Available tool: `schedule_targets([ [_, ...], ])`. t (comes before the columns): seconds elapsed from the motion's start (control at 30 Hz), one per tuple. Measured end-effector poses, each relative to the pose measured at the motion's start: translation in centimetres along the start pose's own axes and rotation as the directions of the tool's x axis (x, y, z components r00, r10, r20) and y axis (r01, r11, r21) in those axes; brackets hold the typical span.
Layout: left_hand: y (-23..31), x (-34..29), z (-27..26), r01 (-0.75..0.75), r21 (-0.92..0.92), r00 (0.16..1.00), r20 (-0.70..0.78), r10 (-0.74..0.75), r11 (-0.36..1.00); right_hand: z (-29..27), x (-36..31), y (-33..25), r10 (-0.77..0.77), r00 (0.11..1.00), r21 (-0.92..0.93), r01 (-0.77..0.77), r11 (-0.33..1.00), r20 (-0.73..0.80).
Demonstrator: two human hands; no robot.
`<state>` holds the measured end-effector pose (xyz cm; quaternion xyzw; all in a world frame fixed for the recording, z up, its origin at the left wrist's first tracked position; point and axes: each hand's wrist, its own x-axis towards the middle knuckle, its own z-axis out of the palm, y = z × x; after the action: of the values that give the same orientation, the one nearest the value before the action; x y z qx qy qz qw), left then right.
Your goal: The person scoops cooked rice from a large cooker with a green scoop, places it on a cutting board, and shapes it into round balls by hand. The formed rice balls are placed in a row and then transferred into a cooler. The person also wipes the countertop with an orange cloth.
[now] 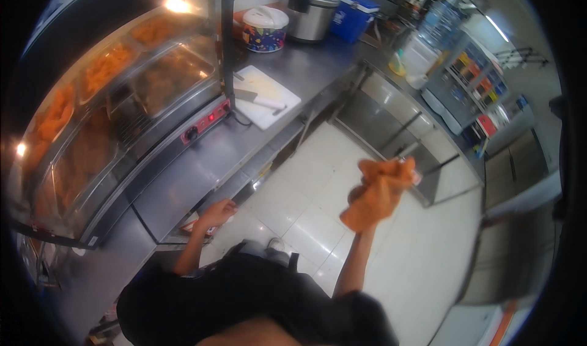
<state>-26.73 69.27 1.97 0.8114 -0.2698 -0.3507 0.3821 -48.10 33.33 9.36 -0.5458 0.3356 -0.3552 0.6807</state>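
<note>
An orange-brown cloth (380, 193), crumpled and slightly blurred, hangs over the floor at the right of centre. My right hand (365, 228) is shut on it; folds cover nearly all of the fingers. A small pale patch shows at the cloth's far end, too blurred to name. Beside the front edge of the steel counter (211, 153), my left hand (218, 213) is held low with its fingers curled in. Nothing shows in that hand.
A lit glass food warmer (122, 101) with trays of orange-brown food stands at left. Behind it are a white cutting board (269, 115) with a knife (260, 99), a patterned pot (265, 37), a steel cooker (310, 19) and a blue cooler (348, 16). A steel table (391, 110) stands at right.
</note>
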Motion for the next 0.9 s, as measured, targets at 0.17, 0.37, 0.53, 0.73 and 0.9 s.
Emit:
schedule_targets([
  [0.17, 1.3, 4.7, 1.4, 0.059, -0.225, 0.985, -0.146, -0.094, 0.973, 13.8, 26.9, 0.2, -0.192, 0.917, -0.257, 0.292, 0.921, 0.351],
  [0.37, 5.7, 15.1, 4.3, 0.228, -0.577, 0.877, 0.472, 0.092, 0.784, 37.3, 45.0, -0.4, -0.563, 0.673, -0.244, 0.718, 0.651, 0.479],
  [0.53, 13.4, 27.0, 6.5, 0.127, -0.587, 0.913, 0.384, 0.137, 0.799, 50.2, 51.6, 7.8, -0.197, 0.628, -0.435, 0.700, 0.567, 0.753],
  [0.73, 16.9, 31.8, 5.9, 0.326, -0.735, 0.901, 0.431, 0.038, 0.595, 43.0, 55.5, 21.2, -0.014, 0.307, -0.280, 0.885, 0.372, 0.952],
  [0.9, 18.5, 36.0, 4.6, 0.395, -0.609, 0.765, 0.632, 0.121, 0.688, 16.5, 49.0, 11.2, -0.005, 0.344, -0.319, 0.875, 0.363, 0.939],
])
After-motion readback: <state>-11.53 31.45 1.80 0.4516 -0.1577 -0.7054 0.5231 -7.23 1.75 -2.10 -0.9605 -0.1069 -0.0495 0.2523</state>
